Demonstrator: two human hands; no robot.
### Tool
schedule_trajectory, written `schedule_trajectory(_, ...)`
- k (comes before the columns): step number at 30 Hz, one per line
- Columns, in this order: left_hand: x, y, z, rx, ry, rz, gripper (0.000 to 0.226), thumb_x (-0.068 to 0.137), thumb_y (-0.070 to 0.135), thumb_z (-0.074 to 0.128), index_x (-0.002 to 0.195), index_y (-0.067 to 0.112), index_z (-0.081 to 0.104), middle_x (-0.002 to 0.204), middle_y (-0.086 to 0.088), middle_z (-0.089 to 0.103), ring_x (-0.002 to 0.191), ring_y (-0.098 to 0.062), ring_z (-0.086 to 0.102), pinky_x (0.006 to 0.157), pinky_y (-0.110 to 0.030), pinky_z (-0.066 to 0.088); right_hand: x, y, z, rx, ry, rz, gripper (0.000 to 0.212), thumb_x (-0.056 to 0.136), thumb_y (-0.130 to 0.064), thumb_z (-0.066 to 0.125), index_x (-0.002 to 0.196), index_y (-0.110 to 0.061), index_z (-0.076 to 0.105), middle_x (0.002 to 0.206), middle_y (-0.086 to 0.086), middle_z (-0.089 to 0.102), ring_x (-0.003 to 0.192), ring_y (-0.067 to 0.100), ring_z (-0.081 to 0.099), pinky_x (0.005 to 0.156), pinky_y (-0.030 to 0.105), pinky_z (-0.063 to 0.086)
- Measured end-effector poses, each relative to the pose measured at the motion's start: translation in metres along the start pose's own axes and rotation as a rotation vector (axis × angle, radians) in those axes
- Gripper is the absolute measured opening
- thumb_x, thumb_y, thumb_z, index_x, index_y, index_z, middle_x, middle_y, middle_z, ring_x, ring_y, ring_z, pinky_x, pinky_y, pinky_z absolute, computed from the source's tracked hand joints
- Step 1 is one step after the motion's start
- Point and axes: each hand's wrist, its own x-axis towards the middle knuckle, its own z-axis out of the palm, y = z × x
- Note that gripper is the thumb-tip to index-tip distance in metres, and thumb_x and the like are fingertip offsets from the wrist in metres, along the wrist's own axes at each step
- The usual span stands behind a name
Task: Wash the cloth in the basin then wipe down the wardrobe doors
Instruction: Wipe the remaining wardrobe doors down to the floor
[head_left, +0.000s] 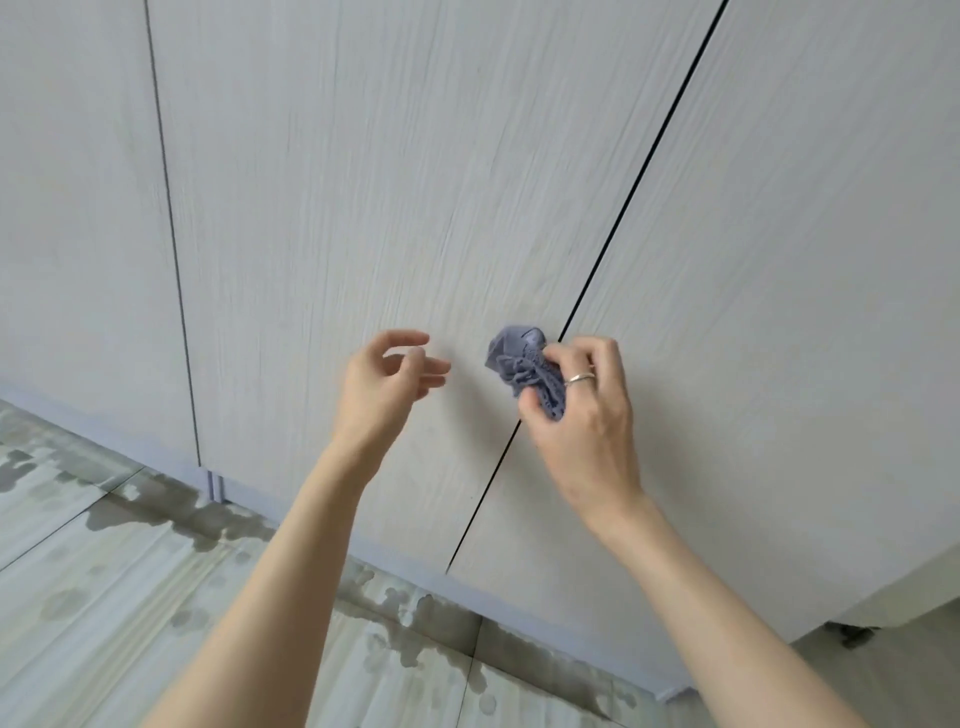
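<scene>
1. Right hand (582, 410): fingers curled round a bunched blue-grey cloth (522, 366), ring on one finger.
2. Cloth: against the pale wood-grain wardrobe doors (363, 182), right at the dark gap between the middle and right-hand door.
3. Left hand (387, 382): empty, fingers loosely spread, just left of the cloth, in front of the middle door.
4. Below: tiled floor (130, 597) with dark wet patches along the wardrobe's base.
</scene>
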Motion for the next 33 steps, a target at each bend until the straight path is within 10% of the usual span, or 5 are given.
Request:
schedule_trajectory(4, 0.004, 0.006, 0.005, 0.205, 0.333, 0.233, 0.023, 0.095, 0.008, 0.042, 0.108, 0.018, 0.057, 0.092, 0.003, 0.065, 0.09, -0.01, 0.059, 0.076, -0.014, 0.044, 0.068, 0.01, -0.029, -0.085, 0.264, -0.12, 0.038, 0.075, 0.005, 0.057, 0.11, -0.005, 0.052, 0.102, 0.014, 0.045, 0.091, 0.025, 0.043, 0.082, 0.03, 0.04)
schedule_trajectory(7, 0.011, 0.005, 0.007, 0.23, 0.368, 0.285, 0.032, 0.096, 0.009, 0.04, 0.125, 0.019, 0.052, 0.117, 0.001, 0.053, 0.11, -0.011, 0.049, 0.098, -0.032, 0.042, 0.108, 0.006, -0.027, -0.174, 0.279, -0.149, 0.044, 0.079, 0.008, 0.054, 0.122, -0.002, 0.059, 0.107, 0.022, 0.05, 0.095, 0.026, 0.039, 0.086, 0.03, 0.037)
schedule_trajectory(15, 0.018, -0.009, 0.019, 0.365, 0.121, 0.218, 0.053, 0.101, 0.022, 0.037, 0.149, 0.029, 0.017, 0.159, -0.007, -0.001, 0.146, -0.019, 0.001, 0.118, -0.035, 0.004, 0.029, 0.014, 0.043, -0.428, -0.125, -0.84, 0.041, 0.101, -0.006, 0.031, 0.099, -0.005, 0.072, 0.104, 0.01, 0.067, 0.095, 0.026, 0.054, 0.079, 0.033, 0.044)
schedule_trajectory(25, 0.022, -0.007, 0.012, 0.3, 0.117, 0.204, 0.049, 0.102, 0.027, 0.028, 0.149, 0.03, 0.015, 0.159, 0.0, -0.007, 0.145, -0.015, -0.01, 0.111, -0.023, -0.006, 0.181, -0.01, -0.005, -0.402, 0.33, -0.379, 0.035, 0.084, 0.004, 0.056, 0.118, 0.005, 0.061, 0.111, 0.024, 0.059, 0.101, 0.032, 0.041, 0.087, 0.041, 0.041)
schedule_trajectory(33, 0.021, -0.007, 0.017, 0.143, 0.138, 0.138, 0.047, 0.101, 0.035, 0.02, 0.147, 0.034, 0.015, 0.157, 0.012, -0.012, 0.143, -0.008, -0.017, 0.11, -0.022, -0.01, 0.119, -0.011, 0.03, -0.478, 0.024, -0.858, 0.032, 0.091, -0.005, 0.04, 0.107, -0.001, 0.067, 0.103, 0.013, 0.066, 0.094, 0.026, 0.046, 0.069, 0.034, 0.041)
